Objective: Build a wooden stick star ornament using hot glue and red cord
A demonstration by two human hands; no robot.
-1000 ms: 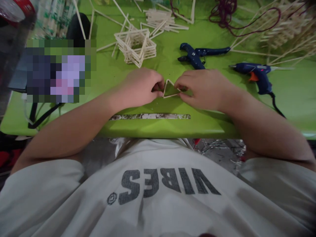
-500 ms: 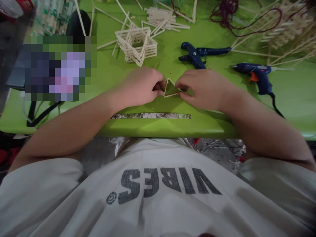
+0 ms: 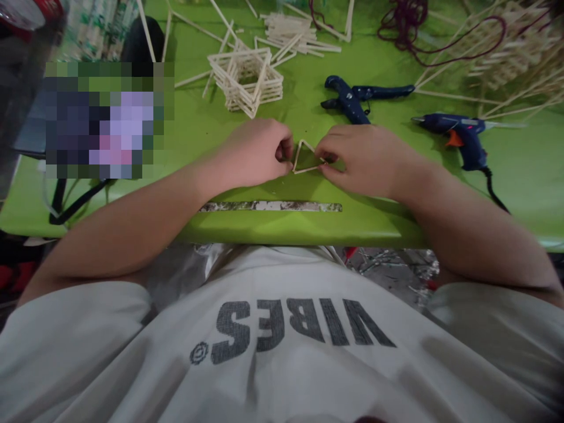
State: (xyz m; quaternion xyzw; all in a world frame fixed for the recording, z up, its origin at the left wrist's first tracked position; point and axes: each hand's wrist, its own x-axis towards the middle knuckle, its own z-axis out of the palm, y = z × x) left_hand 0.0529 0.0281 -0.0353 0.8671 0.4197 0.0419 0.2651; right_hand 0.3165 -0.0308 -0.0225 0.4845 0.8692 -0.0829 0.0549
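From where I stand, the small stick triangle (image 3: 309,169) is right in front of the person, on or just over the green table (image 3: 282,226), between the two hands; I can't tell whether it lies quite flat. One corner points away from the person, toward the far side of the table. A second points back toward the left thumb, and the third runs off to the right, into the right hand's fingers. The near side slants slightly, its right end a little farther off. The three sides look about equal, so I can make out no long axis.

It's a bare outline of thin, pale, straight wooden sticks, with green showing through the middle.

The right hand (image 3: 368,155) pinches the right-hand corner between thumb and forefinger, partly covering it. The left hand (image 3: 259,151) is loosely curled, a gap between thumb and forefinger, its thumb tip right by the near left corner; whether it actually grips the wood, I can't tell.

Beyond the hands sits a star-shaped stack (image 3: 262,82) of similar sticks, with a blue cutter (image 3: 350,98) to its right and a blue glue gun (image 3: 469,136) farther right.
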